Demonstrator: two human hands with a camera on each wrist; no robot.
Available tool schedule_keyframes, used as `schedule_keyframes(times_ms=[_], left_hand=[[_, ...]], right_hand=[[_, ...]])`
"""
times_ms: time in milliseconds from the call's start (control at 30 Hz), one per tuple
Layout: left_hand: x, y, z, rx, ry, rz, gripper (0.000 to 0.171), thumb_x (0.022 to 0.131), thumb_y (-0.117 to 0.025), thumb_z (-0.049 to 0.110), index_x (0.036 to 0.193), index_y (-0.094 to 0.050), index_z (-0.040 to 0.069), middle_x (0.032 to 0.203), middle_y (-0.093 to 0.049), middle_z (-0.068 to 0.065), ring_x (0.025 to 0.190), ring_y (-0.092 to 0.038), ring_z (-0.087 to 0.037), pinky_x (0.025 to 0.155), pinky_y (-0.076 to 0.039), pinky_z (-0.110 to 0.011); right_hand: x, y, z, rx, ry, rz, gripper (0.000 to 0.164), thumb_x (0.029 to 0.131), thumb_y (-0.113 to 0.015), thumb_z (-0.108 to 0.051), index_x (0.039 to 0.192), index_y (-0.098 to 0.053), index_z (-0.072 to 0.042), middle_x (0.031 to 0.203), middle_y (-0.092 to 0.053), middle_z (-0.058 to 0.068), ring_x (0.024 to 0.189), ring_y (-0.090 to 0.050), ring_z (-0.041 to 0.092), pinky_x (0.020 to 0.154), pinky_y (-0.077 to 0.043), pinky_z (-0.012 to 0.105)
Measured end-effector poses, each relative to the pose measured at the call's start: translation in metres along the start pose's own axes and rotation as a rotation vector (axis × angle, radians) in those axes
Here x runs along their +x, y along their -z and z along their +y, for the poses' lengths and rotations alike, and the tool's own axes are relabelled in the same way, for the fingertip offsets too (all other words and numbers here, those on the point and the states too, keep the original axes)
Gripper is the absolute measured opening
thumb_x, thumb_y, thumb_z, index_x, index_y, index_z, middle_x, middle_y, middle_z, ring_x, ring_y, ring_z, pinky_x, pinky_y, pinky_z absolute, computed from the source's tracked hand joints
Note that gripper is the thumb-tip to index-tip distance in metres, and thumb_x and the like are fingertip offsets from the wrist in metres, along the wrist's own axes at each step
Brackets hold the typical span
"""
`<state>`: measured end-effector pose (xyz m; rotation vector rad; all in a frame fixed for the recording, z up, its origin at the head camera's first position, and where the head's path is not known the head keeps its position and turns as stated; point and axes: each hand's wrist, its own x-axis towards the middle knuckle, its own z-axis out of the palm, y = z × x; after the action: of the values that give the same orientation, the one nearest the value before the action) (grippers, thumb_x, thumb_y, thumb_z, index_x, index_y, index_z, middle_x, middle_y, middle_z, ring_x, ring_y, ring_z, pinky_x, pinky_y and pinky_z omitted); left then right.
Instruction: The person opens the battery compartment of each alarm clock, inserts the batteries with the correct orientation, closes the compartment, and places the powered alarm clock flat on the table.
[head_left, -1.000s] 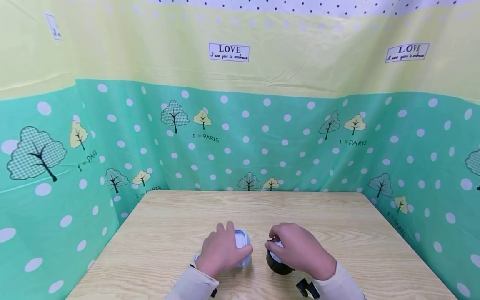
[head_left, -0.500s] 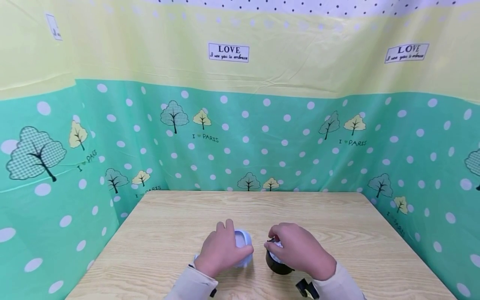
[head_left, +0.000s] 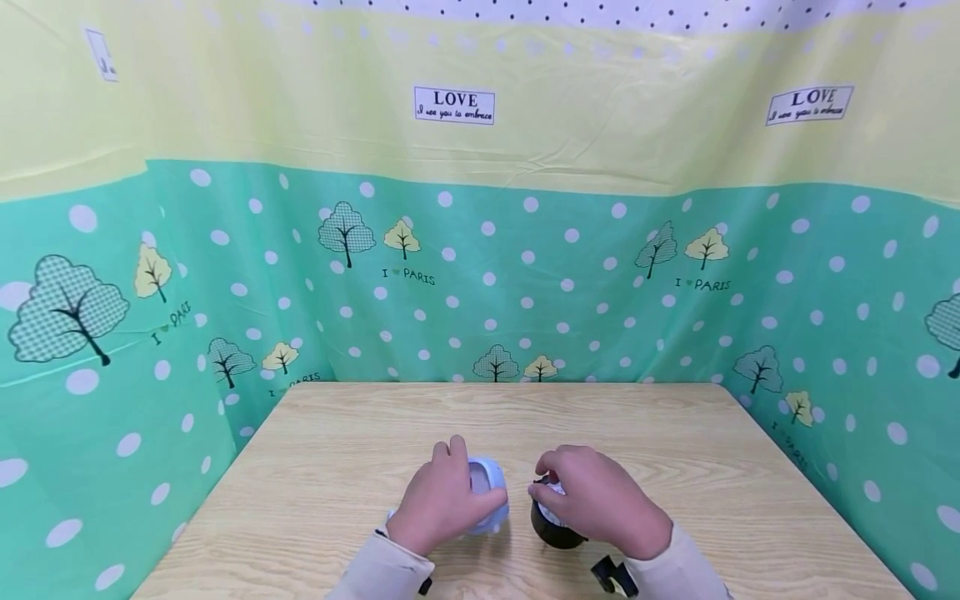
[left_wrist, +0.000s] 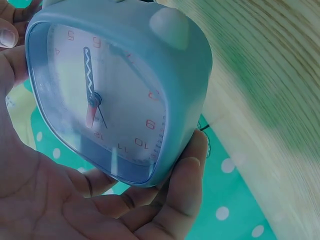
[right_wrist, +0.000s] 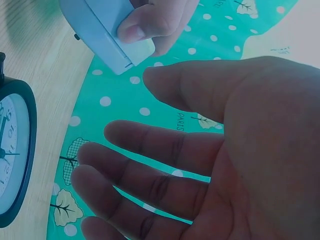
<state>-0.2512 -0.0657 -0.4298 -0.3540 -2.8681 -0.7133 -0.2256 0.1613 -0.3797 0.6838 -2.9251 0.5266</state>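
A light blue alarm clock [head_left: 489, 477] with a rounded-square face is gripped by my left hand [head_left: 442, 504]. In the left wrist view the clock's dial [left_wrist: 117, 95] appears upside down, with fingers [left_wrist: 185, 192] curled at its edge. A round black alarm clock [head_left: 553, 533] stands on the wooden table, partly covered from above by my right hand [head_left: 603, 504]. The right wrist view shows that hand's fingers loosely bent and apart, with a gap to the black clock [right_wrist: 31, 150]. Nothing lies between them.
The wooden table [head_left: 360, 433] reaches back to a green and yellow curtain [head_left: 480, 275] printed with dots and trees, which encloses it at the back and both sides. Black clips [head_left: 615, 575] sit by the right sleeve.
The light blue clock has tilted slightly in my left hand and its face looks darker. My right hand and the black clock have stayed almost still.
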Motion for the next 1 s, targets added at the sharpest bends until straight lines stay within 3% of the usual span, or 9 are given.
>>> schedule_keyframes(times_ms=[267,500,667,1000], left_hand=[[0.0004,0.0006,0.0002,-0.008,-0.015,-0.004,0.072,0.075,-0.071,0.056,0.117,-0.050,0.001,0.092,-0.049,-0.010,0.063,-0.050,-0.022,0.054,-0.043,-0.032],[0.0004,0.0011,-0.0006,-0.013,-0.034,-0.018,0.079,0.076,-0.070,0.055,0.138,-0.057,0.006,0.106,-0.055,-0.015,0.068,-0.053,-0.022,0.059,-0.048,-0.035],[0.0001,0.0031,-0.0001,-0.012,-0.055,-0.012,0.071,0.077,-0.070,0.055,0.129,-0.062,0.007,0.103,-0.052,-0.013,0.066,-0.052,-0.020,0.058,-0.047,-0.033],[-0.0008,0.0053,0.0012,-0.076,-0.050,-0.022,0.064,0.077,-0.072,0.049,0.122,-0.058,0.007,0.102,-0.048,-0.010,0.064,-0.052,-0.018,0.056,-0.046,-0.029]], right_hand=[[-0.0001,0.0014,-0.0011,0.010,-0.005,-0.013,0.021,0.096,-0.072,-0.036,0.104,-0.077,-0.018,0.089,-0.068,-0.012,0.078,-0.059,0.003,0.070,-0.053,0.031],[0.0003,0.0018,-0.0013,0.009,-0.009,-0.018,0.020,0.096,-0.071,-0.036,0.104,-0.078,-0.018,0.089,-0.068,-0.012,0.079,-0.059,0.003,0.070,-0.053,0.032],[0.0006,0.0019,-0.0005,0.010,-0.004,-0.008,0.023,0.096,-0.071,-0.036,0.105,-0.078,-0.017,0.089,-0.068,-0.012,0.079,-0.059,0.003,0.071,-0.053,0.032],[0.0010,0.0015,0.0007,0.018,-0.007,-0.012,0.021,0.095,-0.072,-0.036,0.104,-0.078,-0.017,0.089,-0.067,-0.012,0.079,-0.058,0.004,0.071,-0.052,0.032]])
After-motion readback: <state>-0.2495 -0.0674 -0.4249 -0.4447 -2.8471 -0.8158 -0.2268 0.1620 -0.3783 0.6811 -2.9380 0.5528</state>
